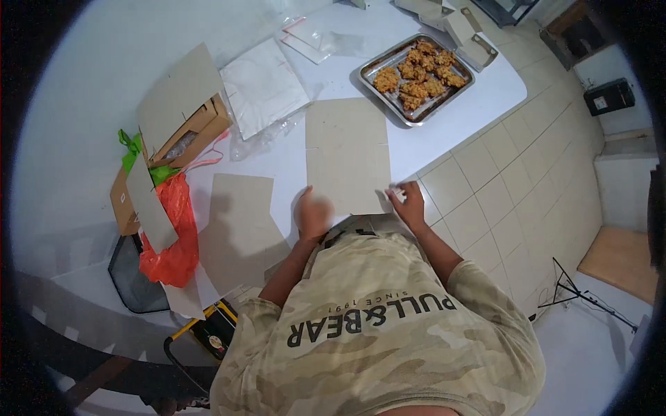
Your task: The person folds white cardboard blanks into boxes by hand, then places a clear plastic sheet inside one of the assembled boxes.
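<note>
A flat grey-beige cardboard sheet (347, 149) with short slits in its sides lies in front of me at the table's near edge. My left hand (314, 215) is at its near left edge, one digit pointing up along the side. A blur covers much of that hand, so its grip is hidden. At the near right edge, my right hand (408, 203) has its fingers bent and its thumb against the sheet, pinching the edge. Beyond the sheet, to the right, a metal tray (415, 122) bears several golden-brown fried pieces (414, 92).
Another cardboard sheet (239, 225) lies left. Further left stand a cardboard box (198, 135) and a red plastic bag (178, 232). White sheets in clear plastic (263, 89) lie behind. Folded cartons (463, 31) are at the far right. Tiled floor (513, 177) lies right of the table.
</note>
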The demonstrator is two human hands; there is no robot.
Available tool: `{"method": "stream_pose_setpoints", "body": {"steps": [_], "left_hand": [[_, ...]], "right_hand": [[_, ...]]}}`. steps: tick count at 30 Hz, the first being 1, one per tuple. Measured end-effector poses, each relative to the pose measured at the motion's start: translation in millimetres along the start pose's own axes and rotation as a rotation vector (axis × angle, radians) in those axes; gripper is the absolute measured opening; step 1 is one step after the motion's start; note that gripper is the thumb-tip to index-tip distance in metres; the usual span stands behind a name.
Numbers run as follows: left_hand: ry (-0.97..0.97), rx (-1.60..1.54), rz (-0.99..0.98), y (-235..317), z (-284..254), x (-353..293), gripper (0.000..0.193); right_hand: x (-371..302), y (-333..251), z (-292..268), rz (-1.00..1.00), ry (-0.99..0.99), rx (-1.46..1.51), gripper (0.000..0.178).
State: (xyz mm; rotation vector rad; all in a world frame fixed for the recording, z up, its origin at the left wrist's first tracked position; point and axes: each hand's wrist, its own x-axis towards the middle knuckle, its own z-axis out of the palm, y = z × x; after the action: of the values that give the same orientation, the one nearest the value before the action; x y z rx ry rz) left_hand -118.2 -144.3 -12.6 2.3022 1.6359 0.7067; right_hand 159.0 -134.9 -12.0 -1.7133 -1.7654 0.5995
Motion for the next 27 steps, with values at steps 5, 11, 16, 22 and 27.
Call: {"method": "stream_pose_setpoints", "body": {"steps": [5, 11, 16, 22, 27], "left_hand": [[-0.028, -0.074, -0.704, 7, 2, 59, 0.061], [-0.387, -0.069, -1.070, 4, -5, 94, 0.075], [-0.351, -0.044, -1.096, 0, 17, 97, 0.071], [-0.255, 0.022, -1.063, 5, 20, 98, 0.068], [-0.178, 0.025, -1.201, 12, 8, 97, 0.066]], "right_hand": [[32, -27, 7, 0.452, -0.063, -0.008, 0.073], [34, -15, 23, 0.462, -0.162, 0.065, 0.064], [31, -27, 22, 0.360, -0.169, 0.097, 0.049], [28, -45, 34, 0.105, -0.242, -0.235, 0.070], [35, -66, 38, 0.149, -0.549, -0.213, 0.077]]}}
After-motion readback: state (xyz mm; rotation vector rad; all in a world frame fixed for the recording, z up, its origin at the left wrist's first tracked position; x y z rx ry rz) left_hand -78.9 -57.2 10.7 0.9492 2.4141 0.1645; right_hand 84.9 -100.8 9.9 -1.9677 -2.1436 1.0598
